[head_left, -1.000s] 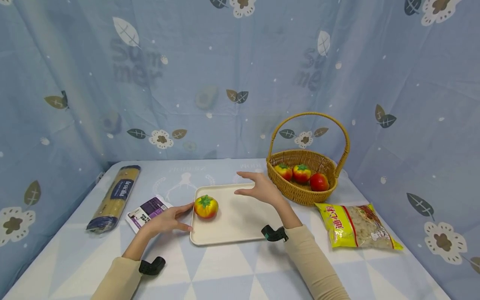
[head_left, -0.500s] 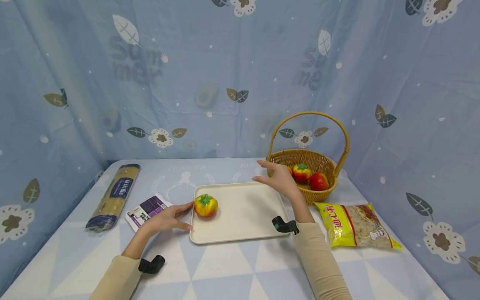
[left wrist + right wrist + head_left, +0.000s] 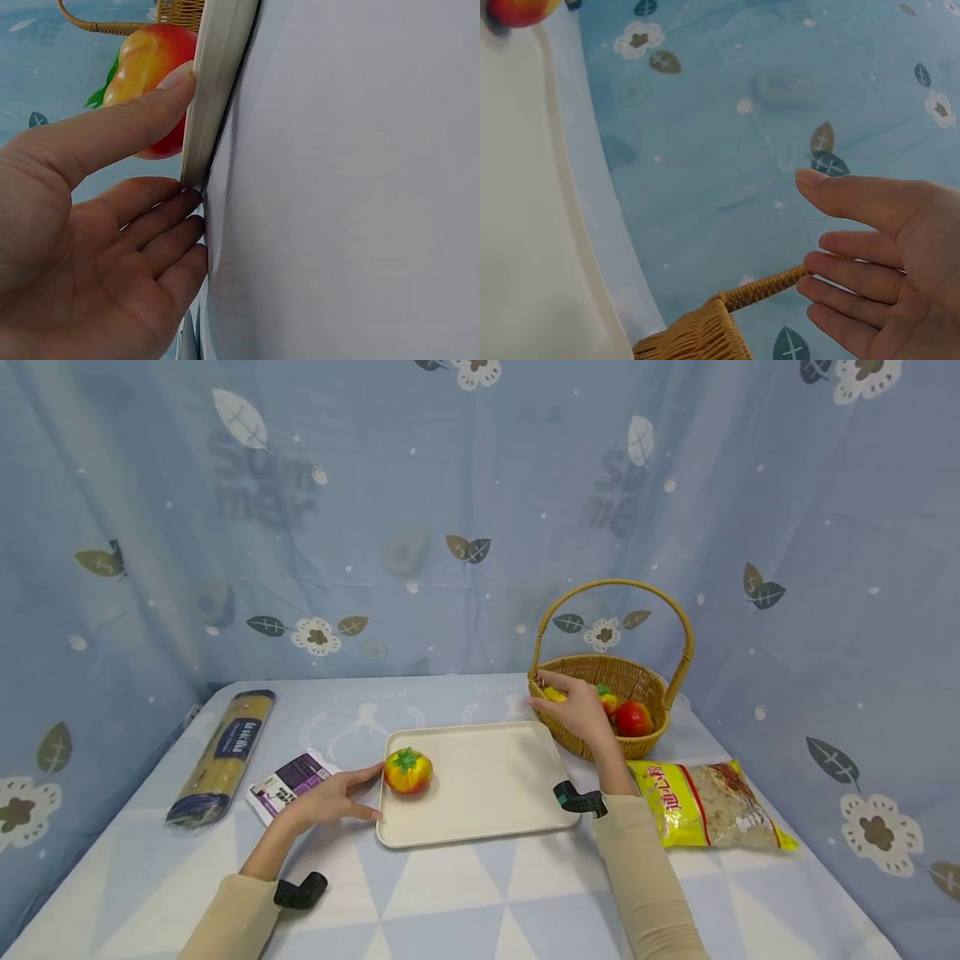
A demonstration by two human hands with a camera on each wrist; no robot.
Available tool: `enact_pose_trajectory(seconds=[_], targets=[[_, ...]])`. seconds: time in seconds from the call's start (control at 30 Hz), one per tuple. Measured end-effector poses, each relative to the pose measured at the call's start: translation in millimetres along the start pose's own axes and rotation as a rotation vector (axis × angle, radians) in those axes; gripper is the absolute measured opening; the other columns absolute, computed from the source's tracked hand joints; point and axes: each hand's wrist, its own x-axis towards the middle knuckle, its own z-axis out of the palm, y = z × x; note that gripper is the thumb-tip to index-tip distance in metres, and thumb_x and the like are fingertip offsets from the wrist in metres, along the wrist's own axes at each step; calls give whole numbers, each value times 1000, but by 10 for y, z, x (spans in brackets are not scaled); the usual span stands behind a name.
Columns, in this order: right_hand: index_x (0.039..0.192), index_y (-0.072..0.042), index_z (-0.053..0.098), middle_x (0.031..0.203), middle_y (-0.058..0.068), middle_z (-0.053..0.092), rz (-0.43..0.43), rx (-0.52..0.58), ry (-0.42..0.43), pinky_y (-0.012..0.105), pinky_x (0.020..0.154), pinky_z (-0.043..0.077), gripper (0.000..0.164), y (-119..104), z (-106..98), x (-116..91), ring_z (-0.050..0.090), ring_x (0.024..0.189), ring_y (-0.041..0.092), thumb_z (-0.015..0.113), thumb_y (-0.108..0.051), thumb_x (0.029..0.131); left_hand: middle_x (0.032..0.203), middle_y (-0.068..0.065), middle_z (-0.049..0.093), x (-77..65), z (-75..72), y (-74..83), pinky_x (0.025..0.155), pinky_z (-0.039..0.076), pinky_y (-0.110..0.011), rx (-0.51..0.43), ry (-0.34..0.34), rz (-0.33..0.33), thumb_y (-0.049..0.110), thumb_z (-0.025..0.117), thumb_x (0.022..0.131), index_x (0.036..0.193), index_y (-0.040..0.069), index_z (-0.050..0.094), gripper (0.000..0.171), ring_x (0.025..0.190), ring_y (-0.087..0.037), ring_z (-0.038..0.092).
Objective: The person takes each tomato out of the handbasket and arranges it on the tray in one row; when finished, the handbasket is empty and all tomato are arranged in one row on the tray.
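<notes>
My left hand [image 3: 327, 802] touches the left edge of a cream tray [image 3: 480, 793], its thumb and fingers spread and fairly straight. On the tray's left part sits a yellow-and-red persimmon-like fruit [image 3: 407, 771], with a green leafy top. My right hand [image 3: 583, 714] is over the near left side of a wicker basket [image 3: 566, 742], holding nothing, thumb apart from the fingers. Inside the basket lie a red fruit [image 3: 633, 719] and similar yellow-red ones, partly hidden behind that hand. The right wrist view shows the basket's weave [image 3: 697, 334] beside the open fingers.
A yellow bag of pasta-like pieces [image 3: 712, 806] lies right of the tray, below the basket. At the left are a long pack of spaghetti [image 3: 222, 757] and a purple-and-white packet [image 3: 292, 783], near the left hand. The basket's tall handle [image 3: 615, 583] arches above it.
My right hand has moved right from above the tray to the basket, still holding nothing. My left hand stays at the tray's edge, and the fruit on it has not moved.
</notes>
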Motion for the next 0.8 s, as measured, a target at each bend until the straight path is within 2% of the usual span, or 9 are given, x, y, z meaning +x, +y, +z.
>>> enact_pose_trajectory(seconds=[0.17,0.33,0.43,0.6,0.8], targets=[[136,-3,54,137,16,54,15,-25,3,50,102,43,58,63,5,98,49,126,35,72,-30,88,152,-26,26,-22,1,0,112,20,-57,1,6,1,24,80,79,148,-5,28,91,140,-45,21],[138,-1,51,137,20,52,66,-67,8,52,100,44,57,145,-84,185,49,125,38,70,-24,90,152,-26,26,-18,-2,-13,112,20,-57,0,5,2,25,80,79,148,-4,29,91,140,-44,21],[138,0,51,138,21,51,96,-82,-8,53,101,43,58,198,-155,232,47,126,39,70,-24,89,151,-27,26,-8,-11,-4,112,20,-58,6,6,10,24,80,79,148,-5,28,91,140,-45,21],[137,1,52,136,22,52,96,-126,-46,54,100,43,58,336,-235,327,49,124,39,71,-24,89,152,-26,26,8,-12,3,112,19,-58,0,8,-3,25,80,78,148,-3,28,92,140,-45,20],[136,2,52,135,24,53,134,-157,-120,54,99,44,58,498,-288,431,49,123,40,71,-26,89,151,-27,27,4,-1,6,112,19,-59,-2,-3,0,26,80,78,148,-3,29,91,139,-46,21]])
